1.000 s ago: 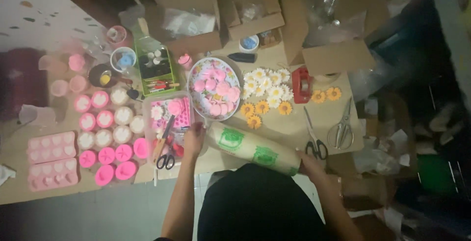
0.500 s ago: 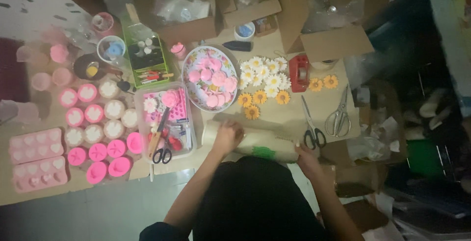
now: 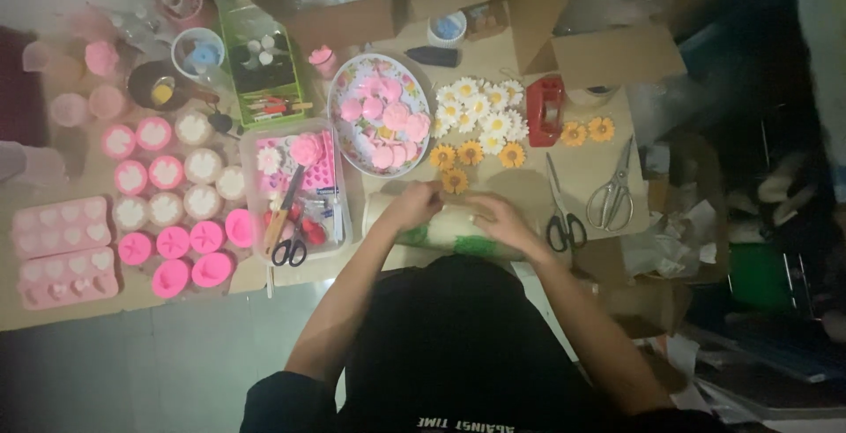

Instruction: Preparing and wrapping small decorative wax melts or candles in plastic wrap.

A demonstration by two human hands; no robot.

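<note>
Cream roll (image 3: 445, 232) with green patches lies under both hands | left hand (image 3: 412, 206) grips its top edge | right hand (image 3: 499, 222) presses flat on it

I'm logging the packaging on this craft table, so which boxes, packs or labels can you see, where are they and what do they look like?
Cardboard boxes: back edge of the table, brown, flaps open.
Paper roll: front centre under both hands, cream cylinder with green label patches.
Clear tub: left of the roll, rectangular, holding pink pieces and scissors.
Green tray: back left, rectangular, holding small tools.
</note>
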